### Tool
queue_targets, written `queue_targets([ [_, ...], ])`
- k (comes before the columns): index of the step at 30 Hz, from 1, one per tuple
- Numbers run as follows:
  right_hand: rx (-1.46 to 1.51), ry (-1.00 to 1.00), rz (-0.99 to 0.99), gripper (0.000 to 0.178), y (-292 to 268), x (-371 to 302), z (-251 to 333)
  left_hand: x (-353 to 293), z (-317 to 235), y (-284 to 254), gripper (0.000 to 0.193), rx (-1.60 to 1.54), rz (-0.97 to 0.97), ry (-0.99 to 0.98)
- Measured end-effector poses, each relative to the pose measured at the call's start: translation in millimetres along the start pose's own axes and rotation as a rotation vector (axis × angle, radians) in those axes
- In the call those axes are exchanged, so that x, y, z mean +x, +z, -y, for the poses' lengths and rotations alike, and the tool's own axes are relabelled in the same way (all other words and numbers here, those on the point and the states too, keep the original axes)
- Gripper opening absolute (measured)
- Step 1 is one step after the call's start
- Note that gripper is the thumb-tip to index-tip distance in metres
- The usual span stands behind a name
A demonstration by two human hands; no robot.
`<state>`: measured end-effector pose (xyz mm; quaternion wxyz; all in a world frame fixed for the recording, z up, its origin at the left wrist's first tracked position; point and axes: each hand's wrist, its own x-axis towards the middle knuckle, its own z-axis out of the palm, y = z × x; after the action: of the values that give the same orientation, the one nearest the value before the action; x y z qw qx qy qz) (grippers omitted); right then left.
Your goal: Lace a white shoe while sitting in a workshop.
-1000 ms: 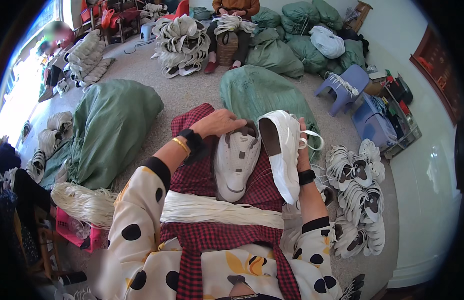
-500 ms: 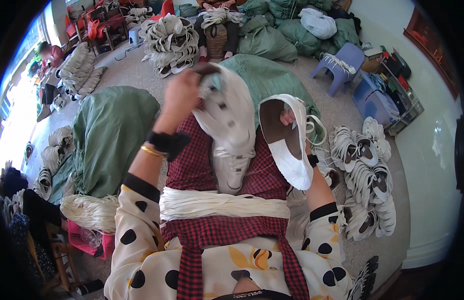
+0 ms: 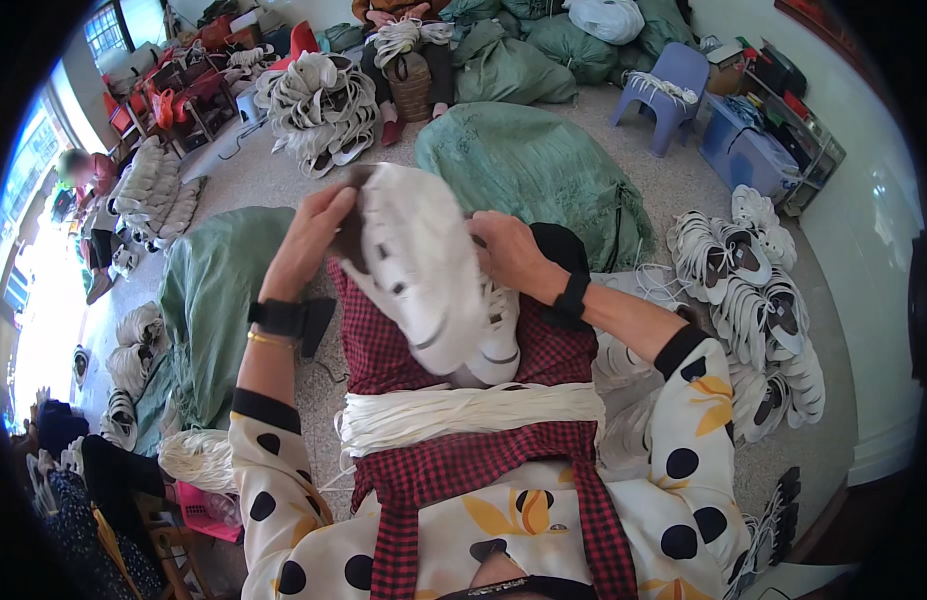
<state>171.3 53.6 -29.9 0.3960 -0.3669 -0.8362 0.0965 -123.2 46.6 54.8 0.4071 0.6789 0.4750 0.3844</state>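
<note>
A white shoe upper [image 3: 419, 265] with a brown lining hangs tilted over my lap, slightly blurred. My left hand [image 3: 319, 230] is closed on its brown-lined collar, thumb on the near side. On the opposite edge, my right hand [image 3: 509, 250] has its fingers curled and pressed against the upper; the fingertips are partly hidden. Below lies a second white upper [image 3: 500, 345], mostly covered by the first, on my red-and-black checked apron [image 3: 369, 335]. A thick bundle of white laces [image 3: 474, 415] stretches across my lap.
Green sacks [image 3: 529, 165] stand ahead, with another green sack [image 3: 229, 310] at left. Stacked uppers [image 3: 754, 290] lie on the floor at right. A purple stool [image 3: 666, 90] holds laces. Farther back, a seated person [image 3: 409, 60] handles white pieces beside a pile of uppers [image 3: 319, 110].
My right hand has moved left from the separate upper it held and now meets the upper in my left hand. That upper has come down and nearer. My view has shifted slightly.
</note>
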Motion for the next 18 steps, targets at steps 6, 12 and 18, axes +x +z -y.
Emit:
queue_targets([
  [6, 0.158, 0.092, -0.157, 0.026, -35, -7, -4, 40, -12, 31, 0.038, 0.355, 0.107, 0.111],
  [12, 0.536, 0.694, 0.333, 0.047, -40, -71, 32, 72, 30, 95, 0.031, 0.638, 0.118, 0.242],
  [18, -0.094, 0.176, 0.145, 0.080, -65, -50, 51, 56, 25, 108, 0.031, 0.664, 0.007, 0.173],
])
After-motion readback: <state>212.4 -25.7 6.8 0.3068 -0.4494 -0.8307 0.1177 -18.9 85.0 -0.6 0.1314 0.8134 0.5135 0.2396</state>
